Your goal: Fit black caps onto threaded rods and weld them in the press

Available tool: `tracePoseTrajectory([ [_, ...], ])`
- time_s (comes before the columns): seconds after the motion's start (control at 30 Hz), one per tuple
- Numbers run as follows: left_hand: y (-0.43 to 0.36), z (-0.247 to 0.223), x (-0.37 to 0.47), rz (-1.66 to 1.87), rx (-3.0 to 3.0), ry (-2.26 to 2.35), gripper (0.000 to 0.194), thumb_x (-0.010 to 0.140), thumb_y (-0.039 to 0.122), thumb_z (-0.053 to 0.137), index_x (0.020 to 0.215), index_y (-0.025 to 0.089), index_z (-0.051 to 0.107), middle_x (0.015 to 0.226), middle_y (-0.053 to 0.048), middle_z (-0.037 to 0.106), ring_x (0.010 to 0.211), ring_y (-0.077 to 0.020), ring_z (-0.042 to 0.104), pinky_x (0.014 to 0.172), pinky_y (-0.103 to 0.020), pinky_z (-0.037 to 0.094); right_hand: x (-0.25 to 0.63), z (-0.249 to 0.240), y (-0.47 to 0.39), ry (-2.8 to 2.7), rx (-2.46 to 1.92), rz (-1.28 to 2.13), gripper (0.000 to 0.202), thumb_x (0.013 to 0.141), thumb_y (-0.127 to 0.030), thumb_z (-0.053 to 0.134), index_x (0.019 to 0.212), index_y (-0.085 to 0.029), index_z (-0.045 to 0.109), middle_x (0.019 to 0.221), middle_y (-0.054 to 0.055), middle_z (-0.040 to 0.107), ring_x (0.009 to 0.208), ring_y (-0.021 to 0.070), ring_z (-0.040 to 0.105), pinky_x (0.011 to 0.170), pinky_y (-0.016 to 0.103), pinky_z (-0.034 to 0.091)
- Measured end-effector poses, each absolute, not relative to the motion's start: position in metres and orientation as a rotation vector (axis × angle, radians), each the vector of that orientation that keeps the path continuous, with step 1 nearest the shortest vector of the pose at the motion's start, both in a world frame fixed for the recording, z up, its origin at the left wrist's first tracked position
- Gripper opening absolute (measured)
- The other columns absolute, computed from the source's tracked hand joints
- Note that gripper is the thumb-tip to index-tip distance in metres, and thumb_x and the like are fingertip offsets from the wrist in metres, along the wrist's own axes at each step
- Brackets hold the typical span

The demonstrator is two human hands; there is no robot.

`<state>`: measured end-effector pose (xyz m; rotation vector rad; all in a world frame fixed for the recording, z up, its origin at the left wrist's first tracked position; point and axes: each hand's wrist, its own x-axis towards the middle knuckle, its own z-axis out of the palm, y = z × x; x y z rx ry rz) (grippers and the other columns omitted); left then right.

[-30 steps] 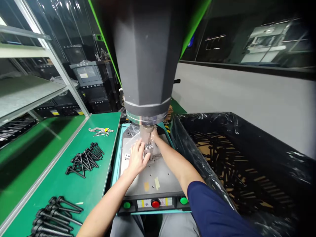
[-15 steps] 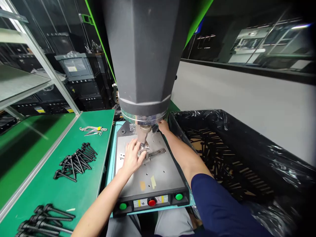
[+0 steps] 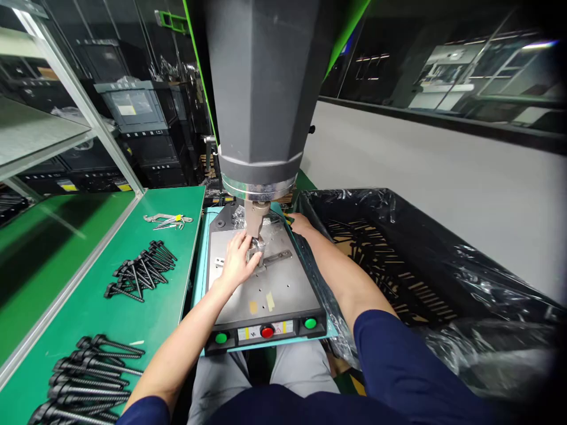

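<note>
My left hand point(image 3: 238, 260) rests at a small metal fixture block point(image 3: 257, 252) on the press's flat steel plate point(image 3: 241, 289). Its thumb and fingers close around the near left side; anything small between them is hidden. A shiny piece sits on the block, right under the tan-grey press tool point(image 3: 254, 219) that hangs from the big grey machine head point(image 3: 261, 88). Past the plate's far right edge, my right hand point(image 3: 300, 224) is closed on a thing with a yellow-green handle point(image 3: 287, 218), mostly hidden, perhaps a hand tool.
Black ribbed bolt-like parts lie in two groups point(image 3: 139, 265) point(image 3: 84, 378) on the green bench point(image 3: 172, 277), with hex keys and a wrench point(image 3: 168, 221) behind. A plastic-lined black bin point(image 3: 390, 198) stands right. Green and red buttons point(image 3: 267, 332) line the press's front.
The view has drawn back slightly, showing more of my torso. My right hand has shifted a little right, and the yellow-green handle now shows beside it. My left hand stays at the block.
</note>
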<state>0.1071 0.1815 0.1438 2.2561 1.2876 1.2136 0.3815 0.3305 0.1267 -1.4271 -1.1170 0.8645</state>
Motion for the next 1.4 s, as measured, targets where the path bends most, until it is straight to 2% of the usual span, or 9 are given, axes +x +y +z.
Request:
tracePoseTrajectory([
  [0.13,0.18,0.149,0.105,1.307,2.194,1.244,0.051,0.082,0.032,0.069,0.129,0.017,0.055,0.139,-0.019,0.052,0.136,-0.0378,0.041,0.114,-0.055,0.031,0.381,0.149,0.308,-1.215,-1.498,0.759,0.021,0.06,0.0,0.061,0.06,-0.02,0.068,0.101,0.011,0.072,0.126,0.0319,0.053,0.113,0.044,0.033],
  [0.33,0.172,0.152,0.101,1.434,1.948,1.246,0.058,0.069,0.028,0.082,0.122,0.02,0.06,0.134,-0.016,0.056,0.135,-0.0371,0.044,0.116,-0.054,0.031,0.354,0.163,0.256,-1.389,-1.379,0.77,0.029,0.071,-0.008,0.064,0.092,-0.023,0.076,0.104,0.004,0.074,0.103,0.026,0.066,0.105,0.047,0.044],
  [0.63,0.132,0.174,0.083,1.524,2.04,1.428,0.063,0.076,0.031,0.076,0.133,0.017,0.053,0.14,-0.018,0.052,0.135,-0.0354,0.044,0.116,-0.051,0.032,0.346,0.185,0.195,-1.39,-1.252,0.714,0.029,0.078,-0.013,0.062,0.105,-0.02,0.073,0.108,0.009,0.073,0.099,0.0242,0.068,0.1,0.047,0.048],
  [0.73,0.084,0.16,0.065,1.706,1.94,1.585,0.046,0.085,0.031,0.065,0.128,0.019,0.056,0.131,-0.014,0.058,0.127,-0.0285,0.051,0.112,-0.045,0.038,0.358,0.16,0.152,-1.355,-1.259,0.574,0.03,0.085,-0.025,0.059,0.113,-0.02,0.069,0.114,0.011,0.071,0.104,0.0245,0.066,0.098,0.046,0.051],
  [0.83,0.029,0.111,0.044,1.698,1.81,1.763,0.032,0.089,0.033,0.058,0.118,0.018,0.06,0.114,-0.011,0.063,0.113,-0.0245,0.059,0.102,-0.042,0.047,0.372,0.106,0.096,-1.382,-1.387,0.471,0.036,0.088,-0.036,0.056,0.117,-0.018,0.066,0.118,0.014,0.067,0.108,0.0273,0.064,0.091,0.046,0.055],
  [0.97,-0.018,0.029,0.022,1.393,1.549,2.115,0.061,0.084,0.044,0.063,0.135,0.014,0.05,0.132,-0.019,0.054,0.128,-0.0334,0.049,0.11,-0.052,0.038,0.384,0.025,0.033,-1.475,-1.645,0.306,0.056,0.086,-0.046,0.056,0.132,-0.013,0.057,0.133,0.02,0.056,0.126,0.0341,0.052,0.106,0.055,0.043],
  [1.03,-0.023,0.001,0.017,1.248,1.373,2.107,0.073,0.081,0.05,0.065,0.14,0.012,0.045,0.135,-0.021,0.052,0.129,-0.0355,0.049,0.109,-0.053,0.039,0.387,-0.005,0.017,-1.481,-1.754,0.347,0.07,0.084,-0.051,0.057,0.141,-0.011,0.048,0.137,0.023,0.053,0.131,0.0366,0.048,0.109,0.056,0.04],
  [1.17,-0.013,-0.017,0.014,1.147,1.267,1.928,0.068,0.079,0.055,0.064,0.133,0.015,0.052,0.132,-0.017,0.056,0.125,-0.0325,0.054,0.108,-0.05,0.041,0.392,-0.035,0.011,-1.456,-1.843,0.489,0.082,0.083,-0.053,0.058,0.151,-0.013,0.033,0.143,0.022,0.049,0.134,0.0372,0.046,0.108,0.056,0.04],
  [1.4,-0.007,-0.02,0.007,1.149,1.313,1.877,0.067,0.075,0.058,0.067,0.127,0.017,0.057,0.128,-0.014,0.059,0.119,-0.0312,0.057,0.104,-0.048,0.044,0.399,-0.044,0.007,-1.48,-1.763,0.532,0.081,0.084,-0.048,0.059,0.154,-0.018,0.029,0.155,0.016,0.038,0.142,0.0325,0.038,0.115,0.053,0.033],
])
